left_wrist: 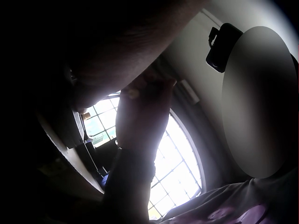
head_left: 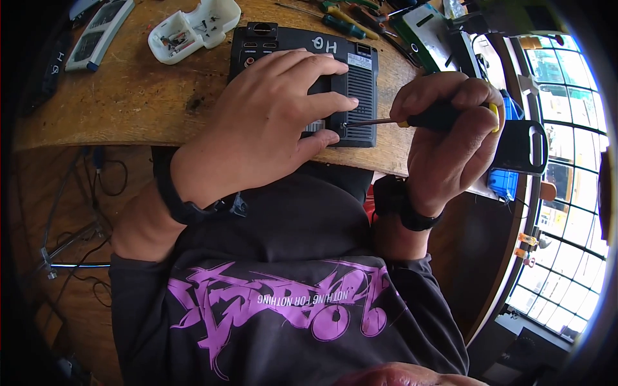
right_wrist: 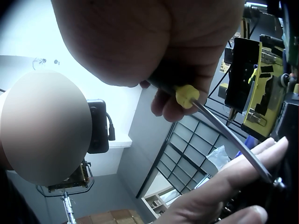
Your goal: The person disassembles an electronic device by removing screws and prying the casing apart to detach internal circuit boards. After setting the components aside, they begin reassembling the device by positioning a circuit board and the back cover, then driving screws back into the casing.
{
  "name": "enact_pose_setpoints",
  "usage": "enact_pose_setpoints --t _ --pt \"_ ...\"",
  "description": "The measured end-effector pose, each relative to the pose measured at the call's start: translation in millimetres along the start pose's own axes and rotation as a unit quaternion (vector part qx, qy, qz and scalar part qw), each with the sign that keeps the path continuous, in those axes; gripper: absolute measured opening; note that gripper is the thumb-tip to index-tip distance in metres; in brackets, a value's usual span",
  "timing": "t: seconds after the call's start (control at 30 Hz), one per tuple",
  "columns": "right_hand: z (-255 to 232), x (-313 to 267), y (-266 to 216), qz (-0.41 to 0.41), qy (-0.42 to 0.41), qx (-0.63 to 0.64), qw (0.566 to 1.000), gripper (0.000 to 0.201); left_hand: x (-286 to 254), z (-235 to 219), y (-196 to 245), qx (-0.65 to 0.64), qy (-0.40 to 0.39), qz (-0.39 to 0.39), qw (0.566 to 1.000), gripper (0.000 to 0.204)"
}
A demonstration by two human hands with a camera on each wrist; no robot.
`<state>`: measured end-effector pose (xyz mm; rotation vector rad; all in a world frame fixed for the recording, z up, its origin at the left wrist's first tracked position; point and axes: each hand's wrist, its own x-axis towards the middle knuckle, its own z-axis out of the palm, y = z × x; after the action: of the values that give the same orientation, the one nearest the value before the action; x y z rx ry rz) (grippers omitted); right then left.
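A black electronic device [head_left: 360, 83] with a vented back, ports and "HQ" marked on it lies at the table's front edge. My left hand [head_left: 264, 112] rests across its back, fingers spread and nearly straight. My right hand [head_left: 454, 132] grips a screwdriver [head_left: 425, 119] by its black and yellow handle, the shaft pointing left toward the device. In the right wrist view, the shaft's tip meets a small silver screw [right_wrist: 279, 182] beside the left hand's fingers. The left wrist view is mostly dark, with the gripping right hand [left_wrist: 142, 109] in silhouette.
On the wooden table [head_left: 138, 96], a white divided container [head_left: 193, 38] holds small screws. Beyond the device lie a green-handled screwdriver [head_left: 343, 26] and other hand tools. A green board [head_left: 428, 38] stands at the back right, and a blue bin [head_left: 503, 183] is near the window.
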<state>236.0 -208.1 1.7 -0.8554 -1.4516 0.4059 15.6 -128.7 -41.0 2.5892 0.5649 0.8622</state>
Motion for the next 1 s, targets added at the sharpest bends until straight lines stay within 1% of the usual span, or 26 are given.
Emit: enact_pose_setpoints --t 0.17,0.37,0.43,0.47,0.53,0.57,0.6,0.67,0.7,0.77,0.9,0.97,1.0 --pt "2 0 1 0.001 -0.008 -0.012 1.000 0.034 0 1 1 0.003 0.000 -0.005 1.000 0.048" --pt "3 2 1 0.024 -0.006 -0.007 1.000 0.031 0 1 0 0.008 0.001 -0.002 1.000 0.046" --pt "3 3 1 0.062 0.004 0.018 0.998 0.044 -1 1 0 0.009 0.003 -0.001 1.000 0.046" --pt "2 2 2 0.061 0.002 0.018 0.998 0.044 -1 1 0 0.010 0.003 -0.001 1.000 0.046" --pt "2 0 7 0.103 0.025 0.189 0.976 0.062 -2 1 0 0.011 0.005 -0.002 1.000 0.046" --pt "-2 -1 8 0.109 0.014 0.229 0.967 0.071 -2 1 0 0.008 0.004 -0.001 1.000 0.046" --pt "-8 -1 11 0.109 0.011 0.231 0.967 0.071 -2 1 0 0.005 0.002 -0.001 1.000 0.046" --pt "-15 0 19 0.073 -0.033 0.275 0.958 0.067 -3 2 -1 0.003 0.006 -0.001 1.000 0.047" --pt "-13 1 14 0.073 -0.035 0.275 0.958 0.067 -3 2 -1 -0.001 0.008 0.000 1.000 0.047" --pt "-5 4 0 0.081 0.032 0.128 0.988 0.062 -3 4 -1 0.000 0.012 -0.001 1.000 0.047" --pt "-2 2 -3 0.065 0.018 0.129 0.989 0.058 -3 3 0 -0.006 0.016 -0.004 1.000 0.047" --pt "-8 5 6 0.034 -0.062 0.274 0.959 0.055 -3 3 0 -0.008 0.019 -0.005 1.000 0.047" --pt "-7 6 8 0.035 -0.063 0.275 0.959 0.055 -3 3 0 -0.010 0.021 -0.005 1.000 0.047"
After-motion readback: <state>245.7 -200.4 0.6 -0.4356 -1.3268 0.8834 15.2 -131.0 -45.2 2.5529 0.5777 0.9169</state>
